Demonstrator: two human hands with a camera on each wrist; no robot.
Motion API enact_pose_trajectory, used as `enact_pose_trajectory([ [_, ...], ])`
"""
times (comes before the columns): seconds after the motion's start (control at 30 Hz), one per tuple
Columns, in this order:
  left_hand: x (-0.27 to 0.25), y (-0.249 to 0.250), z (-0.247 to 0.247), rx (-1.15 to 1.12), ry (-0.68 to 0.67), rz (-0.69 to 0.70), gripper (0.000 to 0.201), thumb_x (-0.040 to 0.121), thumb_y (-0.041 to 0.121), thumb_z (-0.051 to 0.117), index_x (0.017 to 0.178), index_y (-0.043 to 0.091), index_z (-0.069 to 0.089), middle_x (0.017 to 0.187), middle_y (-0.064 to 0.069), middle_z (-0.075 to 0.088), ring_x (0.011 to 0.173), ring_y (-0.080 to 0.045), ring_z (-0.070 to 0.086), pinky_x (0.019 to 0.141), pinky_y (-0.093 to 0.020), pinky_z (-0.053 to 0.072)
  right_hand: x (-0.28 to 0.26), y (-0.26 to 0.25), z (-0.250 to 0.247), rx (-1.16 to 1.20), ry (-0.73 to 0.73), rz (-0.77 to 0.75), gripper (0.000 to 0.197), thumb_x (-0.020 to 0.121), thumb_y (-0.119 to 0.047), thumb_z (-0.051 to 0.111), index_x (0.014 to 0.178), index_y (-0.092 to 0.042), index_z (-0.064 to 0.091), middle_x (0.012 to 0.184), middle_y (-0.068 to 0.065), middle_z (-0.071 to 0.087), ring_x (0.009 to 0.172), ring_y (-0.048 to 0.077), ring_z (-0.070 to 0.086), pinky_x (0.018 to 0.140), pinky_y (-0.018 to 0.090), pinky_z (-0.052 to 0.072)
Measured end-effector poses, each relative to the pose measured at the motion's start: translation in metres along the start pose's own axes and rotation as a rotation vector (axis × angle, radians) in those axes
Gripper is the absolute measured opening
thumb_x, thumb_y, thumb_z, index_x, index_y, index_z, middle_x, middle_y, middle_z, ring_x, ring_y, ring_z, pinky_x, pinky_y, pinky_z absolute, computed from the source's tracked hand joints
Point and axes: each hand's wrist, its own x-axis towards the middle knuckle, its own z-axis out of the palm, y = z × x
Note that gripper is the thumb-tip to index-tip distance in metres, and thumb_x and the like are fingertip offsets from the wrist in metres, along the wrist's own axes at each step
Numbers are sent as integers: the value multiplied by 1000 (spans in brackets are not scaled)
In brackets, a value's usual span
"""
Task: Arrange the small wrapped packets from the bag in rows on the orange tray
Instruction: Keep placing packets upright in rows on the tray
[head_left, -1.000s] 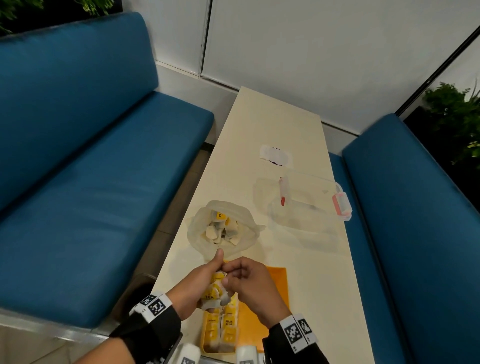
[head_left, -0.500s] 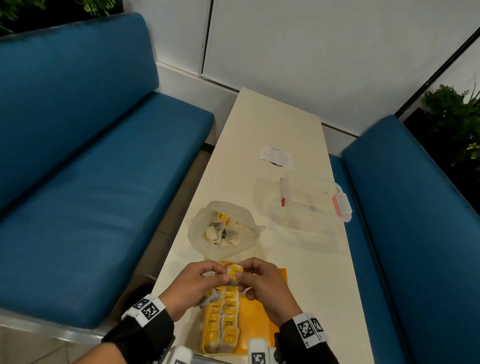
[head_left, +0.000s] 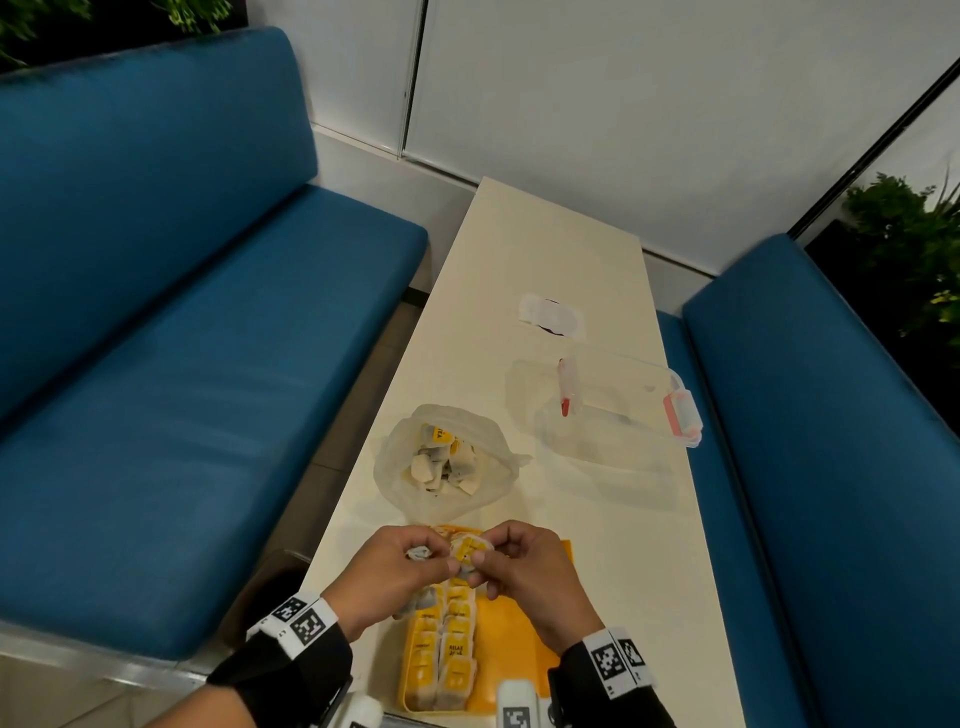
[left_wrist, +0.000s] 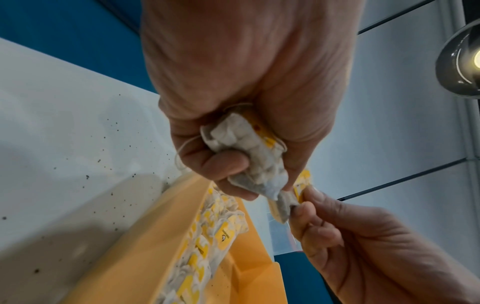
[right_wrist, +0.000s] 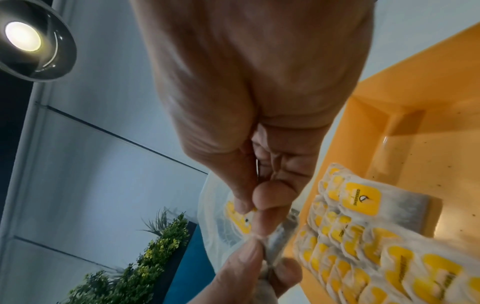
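Note:
The orange tray (head_left: 519, 644) lies at the table's near end, with two rows of yellow-labelled packets (head_left: 441, 660) along its left side. Above the tray's far end my left hand (head_left: 431, 553) grips a bunch of packets (left_wrist: 246, 148) in its curled fingers. My right hand (head_left: 480, 564) pinches one packet (left_wrist: 284, 205) at the end of that bunch between thumb and forefinger. The right wrist view shows the tray rows (right_wrist: 363, 246) just below the pinch. Just beyond the tray, the clear plastic bag (head_left: 447, 462) sits open and holds several more packets.
A clear plastic box with pink latches (head_left: 613, 410) stands right of the bag, and a white slip (head_left: 550, 314) lies farther back. Blue benches (head_left: 182, 415) flank the narrow cream table (head_left: 545, 234). Dark crumbs (left_wrist: 103, 160) dot the table beside the tray.
Both hands have moved slightly toward the tray's far end. The left thumb, raised a second ago, now lies on the bunch, and the right fingers pinch a packet at its end.

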Motion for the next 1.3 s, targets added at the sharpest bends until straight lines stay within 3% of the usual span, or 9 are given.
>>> enact_pose_trajectory([
  [0.2, 0, -1, -3, 28, 25, -27, 4, 89, 26, 77, 90, 24, 80, 91, 5, 75, 58, -1, 61, 47, -12, 41, 9, 12, -26, -77, 84, 36, 5, 91, 5, 62, 90, 3, 58, 73, 23, 69, 66, 29, 70, 50, 29, 51],
  [0.27, 0, -3, -3, 40, 22, -34, 5, 90, 24, 75, 91, 22, 79, 87, 7, 73, 55, 2, 60, 47, -10, 40, 12, 21, -35, -158, 87, 76, 5, 91, 3, 61, 91, 1, 57, 70, 16, 69, 64, 28, 71, 49, 29, 52],
  [0.37, 1, -4, -2, 29, 31, -54, 5, 90, 25, 75, 90, 23, 80, 88, 7, 74, 64, -1, 63, 47, -11, 41, 19, 38, -39, -282, 57, 151, 8, 91, 0, 60, 89, -7, 57, 56, 2, 65, 61, 26, 70, 49, 28, 50],
  [0.47, 2, -3, -2, 23, 36, -63, 4, 90, 25, 75, 90, 23, 79, 91, 7, 75, 71, -2, 65, 50, -11, 43, 24, 50, -33, -363, 9, 234, 11, 92, -3, 59, 87, -11, 54, 54, 5, 67, 56, 25, 65, 47, 27, 47],
  [0.63, 4, -2, -2, 30, 40, -72, 4, 89, 27, 77, 90, 24, 79, 95, 8, 75, 75, -2, 65, 51, -10, 43, 31, 60, -20, -372, -6, 324, 13, 93, -2, 60, 89, -11, 52, 67, 13, 67, 44, 14, 63, 42, 25, 48],
  [0.83, 4, -2, -4, 14, 30, -92, 4, 87, 29, 79, 87, 25, 80, 92, 9, 75, 72, -1, 64, 51, -12, 44, 37, 69, -13, -326, 40, 309, 10, 91, -1, 63, 91, -9, 56, 71, 14, 70, 50, 17, 67, 49, 28, 54],
  [1.0, 4, -1, -4, 20, 27, -111, 5, 86, 31, 79, 86, 27, 80, 94, 9, 76, 84, -6, 67, 53, -16, 47, 42, 71, -12, -261, 95, 304, 11, 89, -4, 67, 92, -8, 58, 72, 13, 70, 61, 29, 71, 66, 44, 62],
  [1.13, 6, -1, -4, 13, 14, -125, 7, 86, 33, 78, 84, 27, 80, 95, 8, 76, 87, -9, 68, 56, -20, 50, 42, 71, -10, -225, 152, 302, 10, 88, -3, 67, 91, -7, 58, 65, 9, 70, 58, 26, 71, 67, 44, 63],
  [1.3, 8, 2, -4, 6, 21, -139, 18, 89, 31, 74, 78, 17, 78, 96, 11, 77, 74, -5, 63, 51, -19, 44, 40, 69, -7, -236, 185, 321, 12, 87, -3, 69, 90, -8, 59, 69, 7, 67, 53, 21, 68, 70, 47, 62],
])
